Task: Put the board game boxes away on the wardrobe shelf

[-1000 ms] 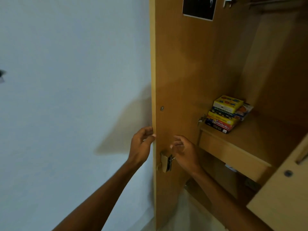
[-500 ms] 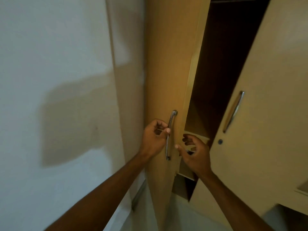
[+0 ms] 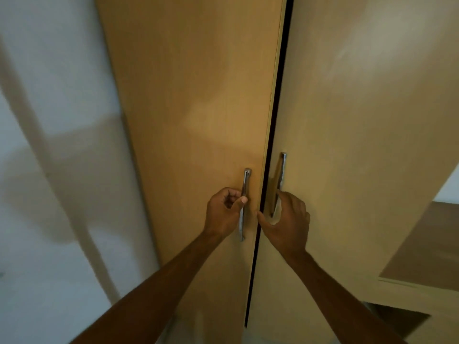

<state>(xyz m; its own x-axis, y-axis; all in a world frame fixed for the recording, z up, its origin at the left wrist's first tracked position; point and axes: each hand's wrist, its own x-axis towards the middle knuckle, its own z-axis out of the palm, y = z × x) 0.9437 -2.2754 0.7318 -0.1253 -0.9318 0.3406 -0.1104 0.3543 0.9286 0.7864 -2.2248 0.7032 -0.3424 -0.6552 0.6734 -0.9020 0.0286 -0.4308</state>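
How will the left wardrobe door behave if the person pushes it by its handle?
The left wardrobe door is a tall flat panel, so it probably stays stiff and swings rather than bends. Only a thin dark gap separates it from the right door, so little travel remains. The left hand curls around the smooth metal handle, which may be slippery.

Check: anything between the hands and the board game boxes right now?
Yes. Both tan wooden wardrobe doors, left and right, are nearly shut, with only a thin dark gap between them. No boxes or shelf show. The left hand grips the left chrome bar handle; the right hand is at the right chrome handle.
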